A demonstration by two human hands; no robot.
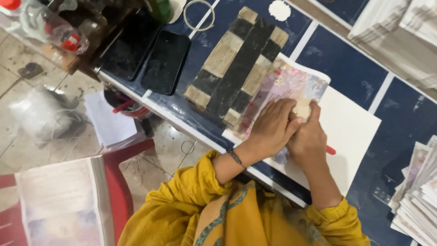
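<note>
I judge the job barely begun: my left hand (271,130) lies flat, grip wide, and my right hand (308,139) pinches a pale pad onto the printed sheet (291,86) mid-table, with stacked sheets (416,198) waiting right.

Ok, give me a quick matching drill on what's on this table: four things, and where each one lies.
Things:
1. black phones
2. striped block
3. white ring
4. printed card

Places:
A. under both hands
B. far edge, near the bottles
C. left of the striped block
D. between the phones and the card

Pairs: 1-C, 2-D, 3-B, 4-A
</note>
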